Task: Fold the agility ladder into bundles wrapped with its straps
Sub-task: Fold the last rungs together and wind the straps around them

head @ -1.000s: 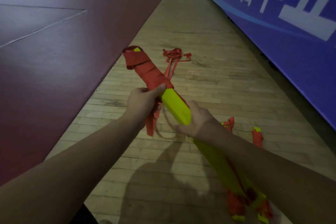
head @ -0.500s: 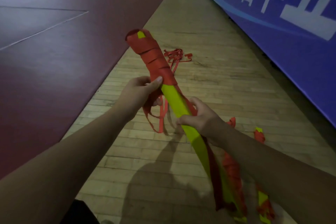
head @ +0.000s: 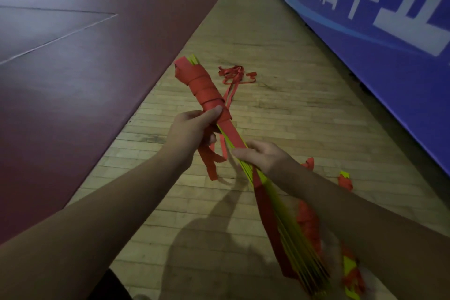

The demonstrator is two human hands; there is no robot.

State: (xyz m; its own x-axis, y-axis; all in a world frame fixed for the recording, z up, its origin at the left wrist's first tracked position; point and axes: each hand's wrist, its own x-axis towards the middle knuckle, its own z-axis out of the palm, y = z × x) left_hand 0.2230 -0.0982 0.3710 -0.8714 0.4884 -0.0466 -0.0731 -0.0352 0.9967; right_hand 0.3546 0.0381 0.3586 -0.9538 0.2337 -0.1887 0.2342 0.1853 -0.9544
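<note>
Far left, the maroon court mat [head: 73, 68] meets the pale wooden floor [head: 267, 109]. Left hand [head: 192, 129] is up off the floor, fingers curled round the agility ladder bundle [head: 295, 248], thumb pressing on the edge of the red strap [head: 203, 86] wound in overlapping turns around its far end. Yellow rung tips poke out beyond the wrap. Loose strap ends [head: 210, 161] dangle beneath that hand. The bundle slants from far left down to near right, a flat run of strap lying along it. Right hand [head: 265, 157] grips it nearer the camera, fingers closed over rungs and strap. On the floor beyond lies a tangle of red webbing [head: 235, 74]. Right of the right forearm, another red-and-yellow ladder piece [head: 344, 179] rests on the boards. A blue banner [head: 389, 56] lines the right side.
</note>
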